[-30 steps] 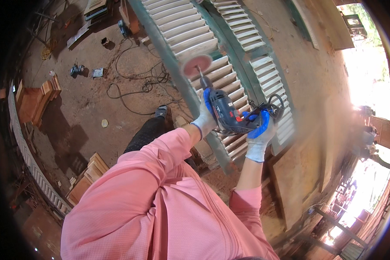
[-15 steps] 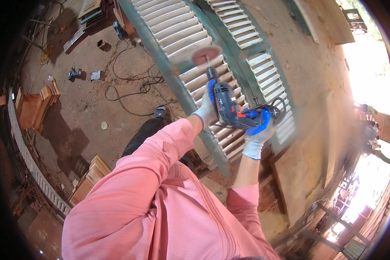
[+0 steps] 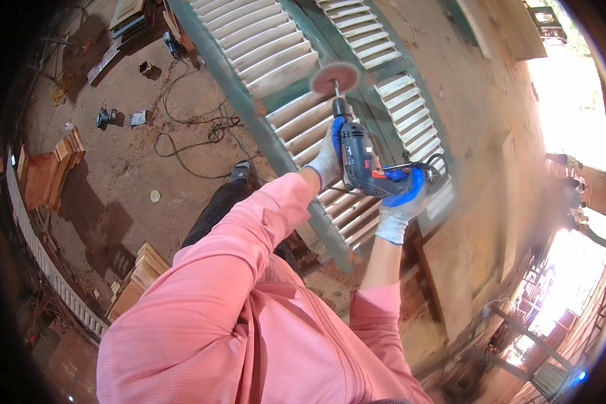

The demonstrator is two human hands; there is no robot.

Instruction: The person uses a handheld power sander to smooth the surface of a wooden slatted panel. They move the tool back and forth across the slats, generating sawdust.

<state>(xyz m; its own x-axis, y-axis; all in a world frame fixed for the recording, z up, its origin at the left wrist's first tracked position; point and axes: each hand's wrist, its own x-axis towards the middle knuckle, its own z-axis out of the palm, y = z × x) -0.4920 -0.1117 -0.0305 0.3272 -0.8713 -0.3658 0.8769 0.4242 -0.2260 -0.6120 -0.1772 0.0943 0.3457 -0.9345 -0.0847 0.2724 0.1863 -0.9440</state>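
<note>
Both my hands, in white gloves with blue palms, grip a dark blue corded power drill (image 3: 359, 149). My left hand (image 3: 328, 156) wraps round the front of its body, just behind the chuck. On the rear handle my right hand (image 3: 405, 197) is closed. A reddish sanding disc (image 3: 334, 78) sits on the drill's shaft, blurred at its rim. Beneath lies a louvered shutter (image 3: 256, 131) with a green frame and pale slats. The disc is over the rail between two slat panels; whether it touches cannot be made out.
A second green shutter panel (image 3: 421, 128) lies alongside. Black cable (image 3: 212, 131) coils on the dirt floor at left, near another power tool (image 3: 106, 117). Stacked wooden pieces (image 3: 47, 172) stand farther left. Boards (image 3: 461, 276) lie at right. My sandalled foot (image 3: 241, 170) is beside the shutter.
The drill and both hands have shifted slightly; the disc has moved right and up across the shutter, toward the middle frame. The view has also shifted a little.
</note>
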